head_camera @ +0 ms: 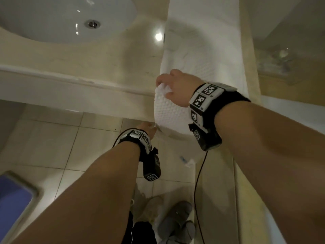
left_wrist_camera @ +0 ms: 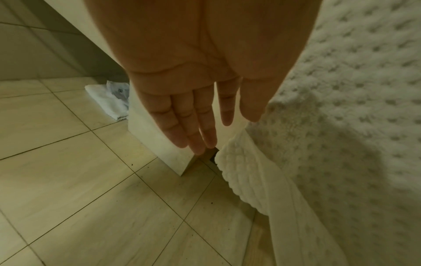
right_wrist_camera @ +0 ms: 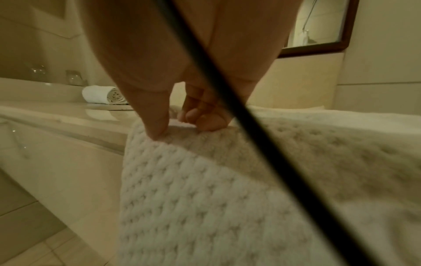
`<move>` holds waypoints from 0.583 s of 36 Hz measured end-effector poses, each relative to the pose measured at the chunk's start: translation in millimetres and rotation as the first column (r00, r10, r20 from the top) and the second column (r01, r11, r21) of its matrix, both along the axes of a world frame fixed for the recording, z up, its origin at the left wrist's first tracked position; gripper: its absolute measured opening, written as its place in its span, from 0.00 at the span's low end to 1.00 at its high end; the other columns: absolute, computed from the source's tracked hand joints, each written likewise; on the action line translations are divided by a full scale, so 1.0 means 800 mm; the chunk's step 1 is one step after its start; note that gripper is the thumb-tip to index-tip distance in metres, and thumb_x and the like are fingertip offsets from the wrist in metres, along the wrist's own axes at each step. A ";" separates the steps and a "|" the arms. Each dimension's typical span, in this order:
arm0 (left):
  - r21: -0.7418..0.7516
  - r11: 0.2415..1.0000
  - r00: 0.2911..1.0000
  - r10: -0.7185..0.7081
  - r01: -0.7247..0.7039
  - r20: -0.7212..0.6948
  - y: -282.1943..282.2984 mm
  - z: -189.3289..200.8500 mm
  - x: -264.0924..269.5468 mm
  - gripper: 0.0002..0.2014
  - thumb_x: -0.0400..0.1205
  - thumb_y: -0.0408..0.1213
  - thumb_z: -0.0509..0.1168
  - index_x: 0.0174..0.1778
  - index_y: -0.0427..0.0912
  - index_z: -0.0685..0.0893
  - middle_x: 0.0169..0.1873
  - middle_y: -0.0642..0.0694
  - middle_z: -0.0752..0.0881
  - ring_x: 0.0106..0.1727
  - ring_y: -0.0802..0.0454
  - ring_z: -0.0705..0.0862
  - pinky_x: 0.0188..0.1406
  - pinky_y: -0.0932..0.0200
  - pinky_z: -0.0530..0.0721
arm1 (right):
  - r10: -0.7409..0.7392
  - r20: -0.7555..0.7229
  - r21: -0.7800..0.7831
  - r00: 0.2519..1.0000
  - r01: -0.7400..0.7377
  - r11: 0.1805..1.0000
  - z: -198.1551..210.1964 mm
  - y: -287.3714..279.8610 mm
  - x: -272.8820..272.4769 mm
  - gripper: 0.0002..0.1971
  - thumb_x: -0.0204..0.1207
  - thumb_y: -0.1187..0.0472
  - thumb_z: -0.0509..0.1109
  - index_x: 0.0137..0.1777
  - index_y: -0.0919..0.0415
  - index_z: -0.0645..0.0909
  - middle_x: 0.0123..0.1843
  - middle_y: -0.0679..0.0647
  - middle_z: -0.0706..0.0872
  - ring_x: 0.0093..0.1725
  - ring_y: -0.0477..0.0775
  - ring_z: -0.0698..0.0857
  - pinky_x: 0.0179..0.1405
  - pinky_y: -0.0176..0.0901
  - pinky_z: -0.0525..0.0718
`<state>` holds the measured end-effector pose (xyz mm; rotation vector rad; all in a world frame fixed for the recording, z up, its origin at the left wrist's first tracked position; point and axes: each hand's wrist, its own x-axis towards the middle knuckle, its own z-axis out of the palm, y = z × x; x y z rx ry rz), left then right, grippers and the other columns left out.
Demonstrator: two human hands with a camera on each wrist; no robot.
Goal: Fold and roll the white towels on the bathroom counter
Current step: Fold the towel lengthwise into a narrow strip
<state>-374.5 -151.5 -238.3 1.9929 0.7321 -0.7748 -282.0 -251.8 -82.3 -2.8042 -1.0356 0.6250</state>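
Note:
A long white waffle-textured towel [head_camera: 202,55] lies along the beige counter [head_camera: 105,64], and its near end [head_camera: 168,117] hangs over the front edge. My right hand [head_camera: 168,85] pinches the towel's left edge [right_wrist_camera: 173,133] at the counter's lip, thumb in front and fingers behind. My left hand [head_camera: 147,128] is below the counter beside the hanging end [left_wrist_camera: 341,90], its straight fingers [left_wrist_camera: 193,129] pointing down and holding nothing. A rolled white towel [right_wrist_camera: 103,95] lies further along the counter in the right wrist view.
A white sink basin [head_camera: 58,16] is set in the counter to the left. Glassware [right_wrist_camera: 38,72] stands by the wall. A black cable [head_camera: 197,187] hangs from my right wrist. A white cloth [left_wrist_camera: 109,100] lies on the tiled floor [head_camera: 52,147]. Grey slippers [head_camera: 177,221] are below.

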 end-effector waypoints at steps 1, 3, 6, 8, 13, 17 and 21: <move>0.001 1.000 1.000 -0.017 0.017 -0.005 -0.001 0.000 0.003 0.19 0.85 0.46 0.57 0.67 0.39 0.79 0.66 0.38 0.80 0.64 0.38 0.80 0.67 0.44 0.77 | -0.001 0.003 0.000 1.000 0.001 1.000 -0.001 0.001 0.001 0.19 0.82 0.60 0.59 0.72 0.48 0.69 0.67 0.54 0.70 0.56 0.56 0.78 0.51 0.41 0.72; 0.021 0.999 0.999 -0.041 0.041 -0.018 -0.003 -0.007 0.008 0.17 0.85 0.45 0.56 0.61 0.38 0.81 0.63 0.39 0.83 0.61 0.38 0.81 0.65 0.45 0.79 | -0.005 0.017 0.009 1.000 0.005 1.000 -0.002 0.004 0.001 0.17 0.82 0.57 0.60 0.70 0.49 0.70 0.67 0.53 0.71 0.56 0.55 0.78 0.50 0.41 0.72; 0.048 0.999 1.000 -0.008 0.008 -0.019 -0.007 -0.012 0.017 0.18 0.84 0.48 0.57 0.60 0.39 0.79 0.60 0.38 0.83 0.58 0.38 0.82 0.63 0.45 0.80 | -0.040 0.009 0.060 0.999 0.040 0.997 -0.005 0.007 0.001 0.15 0.83 0.53 0.59 0.68 0.51 0.73 0.66 0.54 0.73 0.60 0.57 0.79 0.57 0.45 0.75; 0.069 0.998 0.999 0.014 -0.012 -0.031 -0.010 -0.009 0.020 0.19 0.84 0.45 0.58 0.64 0.36 0.76 0.61 0.38 0.82 0.61 0.38 0.81 0.60 0.51 0.79 | -0.063 0.001 0.093 0.998 0.062 0.994 -0.006 0.008 0.000 0.14 0.83 0.53 0.58 0.67 0.52 0.74 0.65 0.55 0.74 0.60 0.57 0.80 0.61 0.47 0.76; 0.178 0.975 0.987 -0.112 0.131 -0.113 -0.014 -0.001 0.026 0.20 0.85 0.42 0.58 0.69 0.33 0.73 0.66 0.37 0.79 0.65 0.38 0.79 0.58 0.51 0.78 | -0.072 0.010 0.114 0.997 0.071 0.991 -0.010 0.006 -0.003 0.13 0.84 0.54 0.58 0.66 0.54 0.74 0.64 0.56 0.74 0.58 0.57 0.79 0.56 0.43 0.74; 0.303 0.875 0.925 -0.338 0.377 -0.173 -0.001 0.001 0.014 0.20 0.83 0.37 0.62 0.70 0.37 0.74 0.67 0.38 0.78 0.67 0.42 0.79 0.63 0.57 0.79 | -0.065 0.009 0.103 0.998 0.064 0.993 -0.010 0.008 -0.002 0.14 0.84 0.54 0.58 0.67 0.53 0.73 0.65 0.56 0.73 0.60 0.58 0.78 0.59 0.46 0.74; 0.324 0.784 0.835 -0.416 0.530 -0.360 0.014 -0.001 -0.021 0.26 0.83 0.42 0.61 0.77 0.37 0.67 0.76 0.40 0.69 0.74 0.42 0.72 0.70 0.47 0.75 | -0.060 -0.013 0.079 0.998 0.061 0.995 -0.007 0.010 -0.001 0.14 0.84 0.53 0.57 0.68 0.53 0.73 0.66 0.56 0.72 0.61 0.59 0.78 0.61 0.47 0.75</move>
